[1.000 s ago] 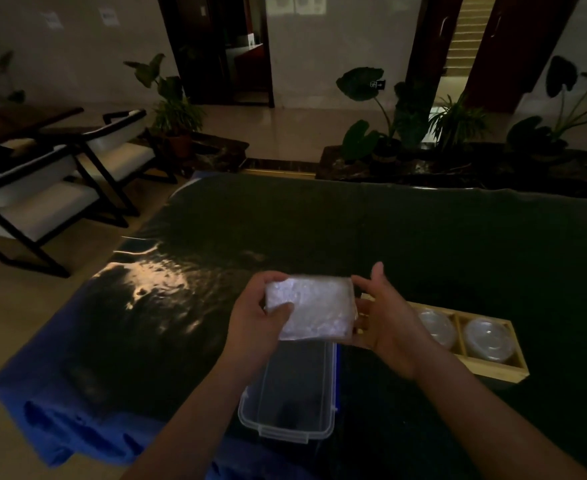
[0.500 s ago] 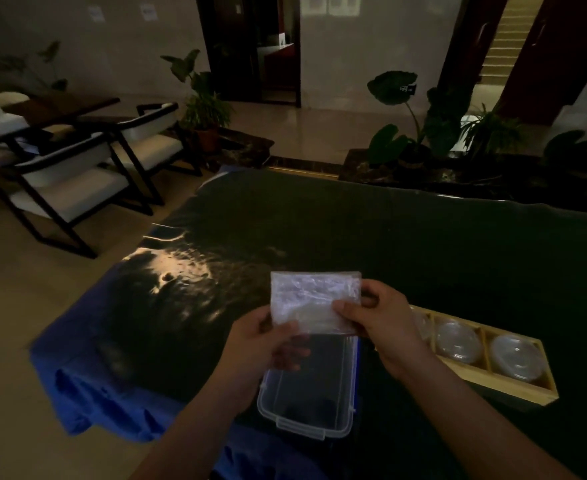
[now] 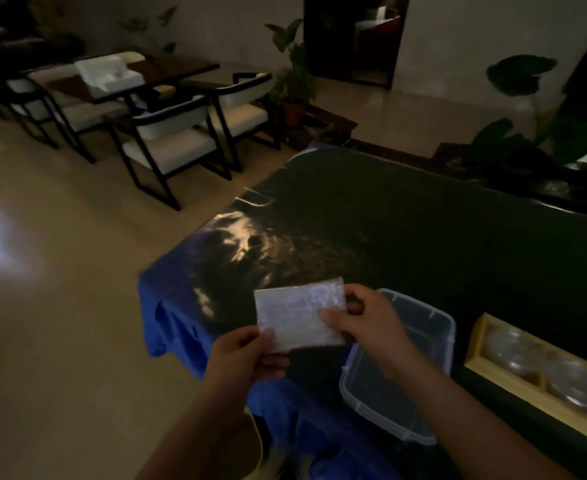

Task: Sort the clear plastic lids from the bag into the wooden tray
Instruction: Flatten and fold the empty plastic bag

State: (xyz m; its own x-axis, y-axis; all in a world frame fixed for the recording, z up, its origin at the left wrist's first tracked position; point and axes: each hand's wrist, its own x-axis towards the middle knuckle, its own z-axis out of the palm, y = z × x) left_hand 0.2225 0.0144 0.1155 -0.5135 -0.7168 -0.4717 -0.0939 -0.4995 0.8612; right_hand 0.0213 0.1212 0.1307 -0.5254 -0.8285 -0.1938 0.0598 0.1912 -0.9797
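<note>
Your left hand (image 3: 247, 355) and right hand (image 3: 364, 323) each pinch the flat bag (image 3: 299, 317), now swung left, off the clear bin (image 3: 402, 375). It looks emptied; lids (image 3: 513, 348) sit in the wooden tray (image 3: 475, 344).

Table (image 3: 423, 237) draped in dark cloth over blue, clear plastic tub (image 3: 420, 403) near its edge, wooden tray (image 3: 475, 351) just beside

A crinkled, whitish translucent plastic bag (image 3: 299, 315) catches the light. The clear rectangular plastic box (image 3: 399, 372) has blue clips. At right, the pale yellow wooden tray (image 3: 486, 362) holds clear round lids (image 3: 510, 349). A dark green glossy sheet (image 3: 423, 237) covers the bright blue tablecloth (image 3: 170, 306). Far left, chairs (image 3: 174, 140) have black frames and white cushions.
</note>
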